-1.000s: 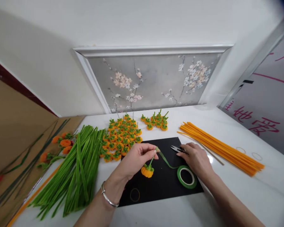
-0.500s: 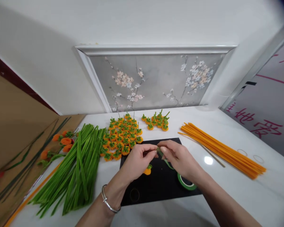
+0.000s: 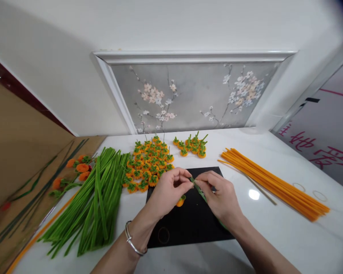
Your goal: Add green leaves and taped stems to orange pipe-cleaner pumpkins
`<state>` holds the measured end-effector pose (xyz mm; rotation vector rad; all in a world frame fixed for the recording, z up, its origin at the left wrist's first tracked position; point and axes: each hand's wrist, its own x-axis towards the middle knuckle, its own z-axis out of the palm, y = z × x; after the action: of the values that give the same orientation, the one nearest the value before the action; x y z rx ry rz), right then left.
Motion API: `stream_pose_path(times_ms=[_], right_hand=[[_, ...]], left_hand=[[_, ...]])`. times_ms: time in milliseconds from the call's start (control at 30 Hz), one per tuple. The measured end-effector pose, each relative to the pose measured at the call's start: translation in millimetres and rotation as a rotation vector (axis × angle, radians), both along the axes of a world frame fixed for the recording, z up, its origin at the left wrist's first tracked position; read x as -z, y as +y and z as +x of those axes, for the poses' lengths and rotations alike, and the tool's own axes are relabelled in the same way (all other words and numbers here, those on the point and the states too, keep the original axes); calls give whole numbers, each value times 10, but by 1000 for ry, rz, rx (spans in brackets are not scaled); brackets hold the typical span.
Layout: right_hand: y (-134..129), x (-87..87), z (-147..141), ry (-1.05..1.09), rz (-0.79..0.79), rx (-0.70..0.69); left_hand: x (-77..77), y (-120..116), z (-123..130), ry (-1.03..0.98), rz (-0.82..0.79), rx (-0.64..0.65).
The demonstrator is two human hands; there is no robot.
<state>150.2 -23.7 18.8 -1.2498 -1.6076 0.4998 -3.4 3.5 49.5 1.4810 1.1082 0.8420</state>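
Over the black mat (image 3: 188, 224) my two hands meet fingertip to fingertip. My left hand (image 3: 171, 192), with a silver bangle at the wrist, pinches the end of a thin green strip of tape (image 3: 200, 192). Thumb and forefinger of my right hand (image 3: 220, 192) are closed on the same strip, which runs down under the palm. A small orange flower piece with a green top (image 3: 180, 201) shows just below my left fingers; whether it rests on the mat is unclear. The green tape roll (image 3: 223, 226) is almost wholly hidden behind my right wrist.
Green fuzzy stems (image 3: 103, 205) lie in a heap at left. Behind the mat stand many orange flower pieces (image 3: 145, 165), with a smaller group (image 3: 194, 146) beside them. Orange fuzzy stems (image 3: 274, 182) lie at right. Orange flowers (image 3: 82, 167) lie on brown paper at far left.
My right hand has turned and come down a little, now covering most of the tape roll. More of the green strip shows between the hands. The view has shifted slightly.
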Motion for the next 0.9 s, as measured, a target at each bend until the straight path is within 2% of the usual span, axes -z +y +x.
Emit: stream_pose_path(times_ms=[167,267,467,633,700,800,900], right_hand=[[-6,18,3,134,-257,-25],[-12,28,-5,195,-322,-34],[-15,26,-50,241,-329,-28],[-37,15,-85,155,-270,32],[-42,14,-90,116,-215,47],[-37,5,-70,77,-103,11],[-25,-15,-20,33,-16,-65]], left_hand=[[30,-4,-11,21,56,-28],[53,-17,0,43,101,-38],[58,-50,58,249,284,-135],[86,-122,128,398,515,-210],[88,-138,137,433,561,-222],[50,-115,95,392,426,-146],[4,-55,12,244,147,145]])
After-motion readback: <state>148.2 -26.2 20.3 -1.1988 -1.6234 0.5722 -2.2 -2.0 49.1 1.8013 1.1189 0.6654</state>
